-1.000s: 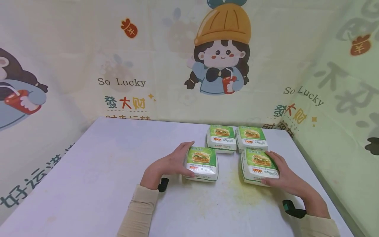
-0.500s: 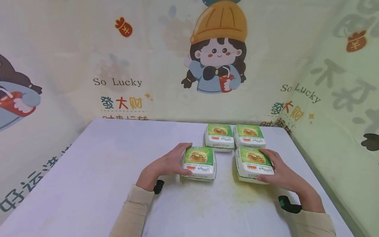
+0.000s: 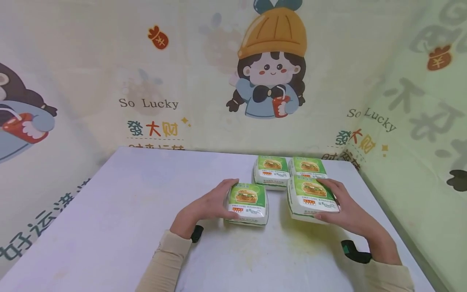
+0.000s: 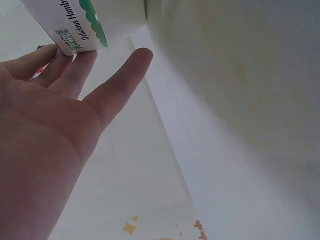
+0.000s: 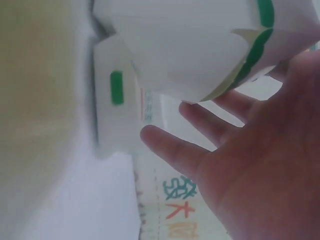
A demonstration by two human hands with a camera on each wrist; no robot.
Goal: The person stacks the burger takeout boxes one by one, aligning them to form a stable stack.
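On the white table (image 3: pixel 109 227), each hand grips a burger box: left hand (image 3: pixel 204 205), right hand (image 3: pixel 346 213).

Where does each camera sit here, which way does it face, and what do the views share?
Head: above, facing forward and down at the table; both hands and sleeves show, left hand, right hand.
Left wrist: beside the palm, facing along the fingers to the left burger box.
Right wrist: under the palm, facing the lifted right burger box.
Shared: both held boxes also show in the head view.
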